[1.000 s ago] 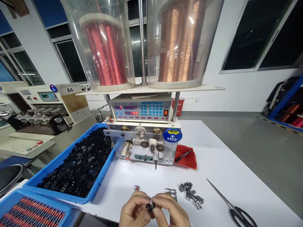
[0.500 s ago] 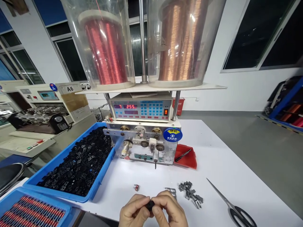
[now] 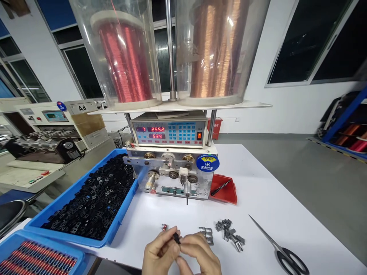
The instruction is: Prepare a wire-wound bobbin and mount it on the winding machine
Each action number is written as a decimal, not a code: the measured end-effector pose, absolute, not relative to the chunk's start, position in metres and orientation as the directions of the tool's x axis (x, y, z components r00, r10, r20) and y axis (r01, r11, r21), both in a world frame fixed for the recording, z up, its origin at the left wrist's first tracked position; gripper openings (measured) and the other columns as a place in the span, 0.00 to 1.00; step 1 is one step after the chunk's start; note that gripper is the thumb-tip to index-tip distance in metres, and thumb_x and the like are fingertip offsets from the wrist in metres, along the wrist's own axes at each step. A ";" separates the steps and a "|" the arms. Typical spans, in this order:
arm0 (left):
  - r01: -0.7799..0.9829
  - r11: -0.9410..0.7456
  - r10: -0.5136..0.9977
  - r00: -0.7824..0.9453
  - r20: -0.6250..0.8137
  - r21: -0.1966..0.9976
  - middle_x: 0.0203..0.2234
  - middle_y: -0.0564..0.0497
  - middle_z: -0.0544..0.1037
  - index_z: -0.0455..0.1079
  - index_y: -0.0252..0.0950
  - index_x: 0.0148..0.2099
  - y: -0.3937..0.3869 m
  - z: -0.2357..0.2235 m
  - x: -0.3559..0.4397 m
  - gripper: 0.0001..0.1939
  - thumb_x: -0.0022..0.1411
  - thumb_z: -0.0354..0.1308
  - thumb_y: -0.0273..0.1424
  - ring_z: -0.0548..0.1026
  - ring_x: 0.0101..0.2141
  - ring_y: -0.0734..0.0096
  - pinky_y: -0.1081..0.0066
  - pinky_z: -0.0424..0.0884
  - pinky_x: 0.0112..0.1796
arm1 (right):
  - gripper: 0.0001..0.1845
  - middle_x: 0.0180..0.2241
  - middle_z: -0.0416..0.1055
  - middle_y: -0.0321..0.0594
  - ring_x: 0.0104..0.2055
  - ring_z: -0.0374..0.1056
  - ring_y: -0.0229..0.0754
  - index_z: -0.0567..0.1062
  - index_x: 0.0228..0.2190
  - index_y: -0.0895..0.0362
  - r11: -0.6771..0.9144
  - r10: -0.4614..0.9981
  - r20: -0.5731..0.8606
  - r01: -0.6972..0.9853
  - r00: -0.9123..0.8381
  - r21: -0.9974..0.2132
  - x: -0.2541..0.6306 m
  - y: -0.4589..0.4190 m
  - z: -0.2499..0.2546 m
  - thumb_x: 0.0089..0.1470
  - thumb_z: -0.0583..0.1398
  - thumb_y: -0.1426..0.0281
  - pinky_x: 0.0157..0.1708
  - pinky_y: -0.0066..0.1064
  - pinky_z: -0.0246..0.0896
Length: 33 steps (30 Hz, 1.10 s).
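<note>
A small black plastic part (image 3: 176, 238) is pinched between the fingertips of my left hand (image 3: 158, 253), at the bottom middle of the head view. On its right side, my right hand (image 3: 200, 252) also has its thumb and fingers closed at the part. Just beyond my left fingers a small red-wound coil (image 3: 164, 227) lies on the white table (image 3: 252, 191). A grey slotted frame piece (image 3: 208, 236) lies past my right hand, partly covered by it. Next to that is a loose heap of grey clip-like pieces (image 3: 229, 232).
A coil winding machine (image 3: 172, 152) stands ahead under two wire spools (image 3: 124, 61). On the left are a blue tray (image 3: 122, 214) of black parts and a blue bin (image 3: 71, 250) of red coils. Scissors (image 3: 282, 250) lie at right; a red tray (image 3: 229, 196) holds a dark pen-like tool.
My hands have shifted slightly left and turned the black part, so more of it shows upright. My right fingers have changed position on it. The camera view has moved a little.
</note>
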<state>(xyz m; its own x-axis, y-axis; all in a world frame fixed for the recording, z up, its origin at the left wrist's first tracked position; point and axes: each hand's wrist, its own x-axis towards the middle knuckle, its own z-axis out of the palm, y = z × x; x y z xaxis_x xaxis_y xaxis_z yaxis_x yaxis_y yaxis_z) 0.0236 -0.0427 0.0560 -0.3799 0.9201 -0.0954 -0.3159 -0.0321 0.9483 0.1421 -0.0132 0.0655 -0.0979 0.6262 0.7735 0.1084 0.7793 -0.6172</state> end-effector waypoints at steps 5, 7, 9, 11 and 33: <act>-0.331 -0.087 0.910 -0.410 -0.060 0.939 0.33 0.45 0.81 0.77 0.37 0.38 -0.021 0.060 0.015 0.21 0.43 0.71 0.42 0.78 0.33 0.64 0.68 0.76 0.37 | 0.13 0.40 0.77 0.46 0.39 0.74 0.45 0.77 0.41 0.54 0.508 0.860 0.510 0.131 -0.017 -0.851 0.153 0.038 0.041 0.58 0.56 0.65 0.38 0.38 0.72; -0.225 -0.060 0.941 -0.338 -0.020 0.972 0.32 0.46 0.81 0.77 0.36 0.39 -0.011 0.061 0.014 0.19 0.46 0.69 0.42 0.78 0.34 0.65 0.70 0.74 0.38 | 0.21 0.46 0.74 0.51 0.46 0.72 0.49 0.76 0.46 0.56 0.397 0.914 0.404 0.127 0.035 -0.909 0.150 0.059 0.034 0.59 0.53 0.58 0.44 0.44 0.70; -0.080 -0.064 0.959 -0.281 0.039 0.995 0.33 0.46 0.80 0.76 0.36 0.41 -0.001 0.063 0.015 0.18 0.50 0.66 0.41 0.77 0.35 0.65 0.70 0.73 0.39 | 0.25 0.51 0.71 0.52 0.54 0.66 0.53 0.74 0.49 0.56 0.409 0.911 0.412 0.113 0.003 -0.906 0.147 0.075 0.035 0.59 0.52 0.55 0.53 0.51 0.63; 0.057 -0.125 0.957 -0.255 0.135 0.991 0.36 0.46 0.78 0.76 0.37 0.43 0.008 0.067 0.018 0.16 0.54 0.63 0.40 0.76 0.35 0.66 0.69 0.73 0.39 | 0.25 0.54 0.69 0.50 0.59 0.60 0.53 0.73 0.51 0.54 0.466 0.885 0.463 0.129 -0.052 -0.875 0.147 0.083 0.043 0.59 0.51 0.54 0.57 0.54 0.55; -0.456 -0.047 0.974 -0.217 -0.060 0.889 0.25 0.60 0.72 0.64 0.38 0.41 0.066 0.073 0.022 0.29 0.35 0.72 0.27 0.75 0.26 0.75 0.71 0.71 0.34 | 0.10 0.35 0.73 0.42 0.39 0.63 0.50 0.77 0.27 0.52 0.572 0.820 0.354 0.673 -0.450 -0.469 0.164 0.023 -0.018 0.49 0.59 0.78 0.36 0.43 0.62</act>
